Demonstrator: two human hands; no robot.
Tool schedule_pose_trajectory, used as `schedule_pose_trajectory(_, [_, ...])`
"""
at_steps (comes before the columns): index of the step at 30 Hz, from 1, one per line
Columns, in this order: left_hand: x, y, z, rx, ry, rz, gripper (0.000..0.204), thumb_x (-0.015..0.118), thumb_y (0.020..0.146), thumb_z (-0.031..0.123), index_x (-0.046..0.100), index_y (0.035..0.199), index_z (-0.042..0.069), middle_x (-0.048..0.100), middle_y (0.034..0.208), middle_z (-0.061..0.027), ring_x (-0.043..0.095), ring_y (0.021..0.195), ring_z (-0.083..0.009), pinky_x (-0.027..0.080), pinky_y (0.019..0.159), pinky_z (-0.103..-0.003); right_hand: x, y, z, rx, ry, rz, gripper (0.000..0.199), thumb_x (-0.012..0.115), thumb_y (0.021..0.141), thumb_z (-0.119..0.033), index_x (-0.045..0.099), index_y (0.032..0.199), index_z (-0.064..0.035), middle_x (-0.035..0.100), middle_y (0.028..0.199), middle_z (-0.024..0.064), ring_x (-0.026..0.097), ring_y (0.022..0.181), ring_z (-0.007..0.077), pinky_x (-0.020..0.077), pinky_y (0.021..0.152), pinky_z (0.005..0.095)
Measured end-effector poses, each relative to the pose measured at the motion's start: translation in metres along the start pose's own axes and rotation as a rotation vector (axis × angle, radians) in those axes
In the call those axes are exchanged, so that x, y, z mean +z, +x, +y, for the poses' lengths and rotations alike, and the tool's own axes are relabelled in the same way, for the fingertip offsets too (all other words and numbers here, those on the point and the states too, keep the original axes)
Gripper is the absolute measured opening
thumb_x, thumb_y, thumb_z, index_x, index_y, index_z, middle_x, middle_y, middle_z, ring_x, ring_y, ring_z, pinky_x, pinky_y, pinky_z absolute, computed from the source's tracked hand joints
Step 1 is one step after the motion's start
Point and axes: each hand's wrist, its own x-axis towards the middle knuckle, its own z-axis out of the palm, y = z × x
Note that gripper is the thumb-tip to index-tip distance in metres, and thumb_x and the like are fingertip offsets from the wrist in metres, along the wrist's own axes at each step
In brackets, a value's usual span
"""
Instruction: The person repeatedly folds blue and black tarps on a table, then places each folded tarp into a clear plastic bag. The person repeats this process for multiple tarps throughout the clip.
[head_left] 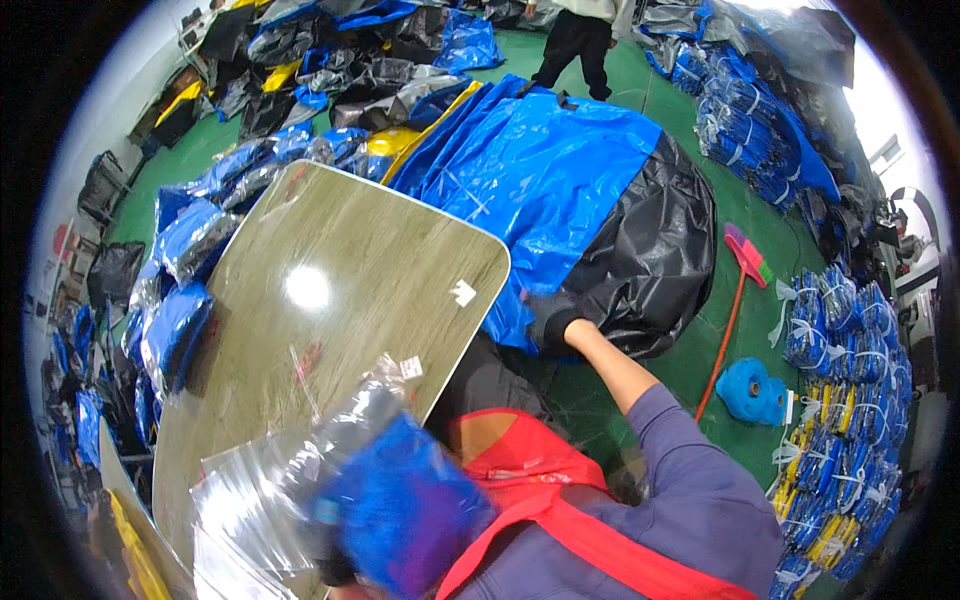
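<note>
My right hand, in a dark glove, reaches forward and grips the near edge of a large blue and black plastic sheet heaped on the floor beyond the table. My left hand, also dark-gloved and blurred, is low in the picture. It holds a clear plastic bag with a folded blue item inside, over the near end of the wooden table. A red apron and purple sleeves cover my body.
Bagged blue bundles line the table's left side. A red-handled broom and a blue spool lie on the green floor at right, beside tied blue and yellow bundles. Another person stands at the back.
</note>
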Motion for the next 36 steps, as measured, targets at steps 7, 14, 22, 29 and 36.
schedule_pose_trajectory(7, [-0.003,0.146,0.112,0.287,-0.469,-0.261,0.051,0.038,0.102,0.027,0.027,0.147,0.005,0.046,0.140,-0.0182,0.047,0.126,-0.0300,0.033,0.109,-0.043,0.004,0.073,0.036,0.139,0.098,-0.202,0.039,0.043,0.092,-0.039,0.065,0.103,-0.0085,0.064,0.105,0.0214,0.063,0.095,0.0350,0.0471,0.084,0.0480])
schedule_pose_trajectory(14, [0.011,0.104,0.040,-0.160,-0.335,-0.446,0.056,0.037,0.100,0.048,0.036,0.141,0.010,0.050,0.134,-0.0189,0.050,0.122,-0.0346,0.038,0.103,-0.053,-0.223,0.141,0.005,-0.707,1.034,0.147,0.031,0.060,0.090,-0.015,0.058,0.118,-0.0020,0.063,0.114,0.0075,0.060,0.100,0.0158,0.0494,0.087,0.0300])
schedule_pose_trajectory(22, [-0.046,0.150,0.107,-0.133,-0.340,-0.827,0.076,0.031,0.094,0.062,0.036,0.142,0.004,0.046,0.139,-0.0178,0.047,0.125,-0.0347,0.036,0.107,-0.050,-0.161,-0.071,-0.240,-1.477,0.568,-1.017,0.029,0.054,0.089,-0.034,0.064,0.095,-0.0073,0.064,0.093,0.0101,0.059,0.088,0.0232,0.0441,0.082,0.0391])
schedule_pose_trajectory(29, [-0.181,0.133,0.097,0.001,-0.039,-0.187,0.064,0.044,0.091,0.054,0.051,0.130,0.004,0.062,0.117,-0.0128,0.059,0.104,-0.0277,0.046,0.094,-0.042,-0.171,-0.059,-0.211,-1.164,0.732,-0.674,0.035,0.060,0.085,-0.027,0.063,0.114,-0.0091,0.065,0.103,0.0182,0.063,0.095,0.0310,0.0485,0.082,0.0423])
schedule_pose_trajectory(36, [-0.192,0.089,-0.011,-0.155,0.651,0.246,0.043,0.066,0.083,0.032,0.060,0.116,0.004,0.066,0.098,-0.0104,0.063,0.090,-0.0228,0.049,0.079,-0.036,-0.162,0.097,-0.171,-0.072,0.047,-0.027,0.073,0.069,0.075,-0.045,0.049,0.127,0.0037,0.054,0.126,0.0276,0.055,0.114,0.0406,0.0472,0.092,0.0457])
